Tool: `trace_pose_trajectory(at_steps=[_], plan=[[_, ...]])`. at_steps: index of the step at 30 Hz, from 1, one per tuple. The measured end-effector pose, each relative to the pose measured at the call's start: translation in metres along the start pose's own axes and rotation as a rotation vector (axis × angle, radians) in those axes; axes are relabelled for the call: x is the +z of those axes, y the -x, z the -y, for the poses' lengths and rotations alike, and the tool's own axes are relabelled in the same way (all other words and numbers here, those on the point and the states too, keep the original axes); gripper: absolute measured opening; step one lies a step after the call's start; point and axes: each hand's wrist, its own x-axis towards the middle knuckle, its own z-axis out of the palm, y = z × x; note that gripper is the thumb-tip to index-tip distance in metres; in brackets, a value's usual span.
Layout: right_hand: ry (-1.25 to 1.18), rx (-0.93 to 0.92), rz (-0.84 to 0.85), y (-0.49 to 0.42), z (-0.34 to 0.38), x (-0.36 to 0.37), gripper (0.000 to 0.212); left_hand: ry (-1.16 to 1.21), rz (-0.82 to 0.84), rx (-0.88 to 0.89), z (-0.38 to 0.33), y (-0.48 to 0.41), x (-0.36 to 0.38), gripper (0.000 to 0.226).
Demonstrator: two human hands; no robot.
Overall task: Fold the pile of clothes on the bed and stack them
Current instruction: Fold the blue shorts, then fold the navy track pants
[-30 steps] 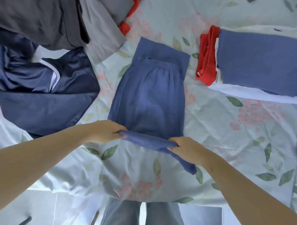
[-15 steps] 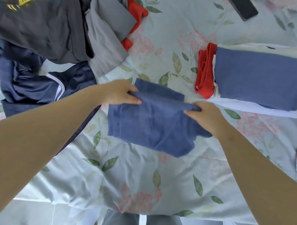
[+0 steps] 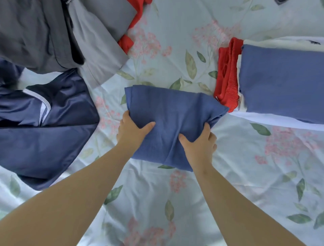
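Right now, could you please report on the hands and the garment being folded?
Both grip the blue garment: left hand, right hand. Folded, not yet stacked. Nothing between it and the stack at its right corner.

matt blue cloth garment [image 3: 171, 112], glossy navy satin garment [image 3: 52, 137], floral cotton sheet [image 3: 245, 175]

Bedsheet [image 3: 245, 166]: pale mint, printed with pink flower clusters and green leaves, lightly creased. Top right corner: dark flat object [image 3: 281, 1] on the sheet, cut off by frame edge; too little visible to identify.
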Motion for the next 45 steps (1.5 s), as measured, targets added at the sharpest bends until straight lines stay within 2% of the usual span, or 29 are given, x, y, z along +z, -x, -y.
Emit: trace_pose_trajectory(at_steps=[4,7,10,14,16,18,21,22,23,25,26,28,30,33,37,41,45], plan=[[-0.260,-0.053,0.080,-0.002,0.005,0.006,0.075,-0.001,0.098,0.048,-0.009,0.004,0.004,0.048],[-0.378,-0.216,0.104,-0.007,0.010,-0.009,0.040,0.166,0.172,0.099,-0.026,0.009,-0.004,0.032],[-0.431,-0.295,0.126,-0.010,0.020,-0.046,0.039,0.301,0.216,0.163,-0.057,0.023,-0.012,0.019],[-0.465,-0.402,0.019,-0.015,0.028,-0.119,0.040,0.491,0.271,0.286,-0.118,0.052,-0.004,0.019],[-0.424,-0.431,-0.102,-0.022,0.026,-0.162,0.035,0.518,0.308,0.346,-0.154,0.065,0.014,0.023],[-0.365,-0.460,-0.236,-0.030,0.021,-0.206,0.040,0.494,0.299,0.405,-0.188,0.076,0.037,0.031],[-0.245,-0.452,-0.369,-0.051,0.006,-0.256,0.040,0.412,0.247,0.461,-0.226,0.083,0.084,0.042],[-0.175,-0.421,-0.380,-0.060,-0.002,-0.267,0.047,0.348,0.207,0.479,-0.234,0.085,0.100,0.048],[-0.100,-0.361,-0.383,-0.070,-0.011,-0.273,0.058,0.222,0.150,0.496,-0.237,0.084,0.117,0.059],[0.090,-0.200,-0.467,-0.088,-0.026,-0.278,0.074,-0.207,-0.045,0.557,-0.233,0.082,0.146,0.076],[0.187,-0.184,-0.530,-0.094,-0.031,-0.275,0.075,-0.371,-0.149,0.654,-0.229,0.082,0.156,0.077],[0.303,-0.274,-0.575,-0.103,-0.034,-0.264,0.068,-0.504,-0.255,0.949,-0.223,0.080,0.176,0.066],[0.352,-0.317,-0.485,-0.114,-0.036,-0.249,0.061,-0.603,-0.222,1.112,-0.215,0.070,0.198,0.057],[0.389,-0.266,-0.316,-0.133,-0.048,-0.223,0.062,-0.743,-0.183,1.064,-0.197,0.048,0.216,0.060],[0.392,-0.303,-0.371,-0.151,-0.065,-0.200,0.083,-0.791,-0.211,1.164,-0.188,0.024,0.223,0.057],[0.409,-0.279,-0.355,-0.166,-0.066,-0.196,0.068,-0.800,-0.167,1.207,-0.191,0.010,0.225,0.056],[0.384,-0.213,-0.324,-0.158,-0.051,-0.200,0.062,-0.747,-0.142,1.234,-0.196,0.011,0.215,0.055]])
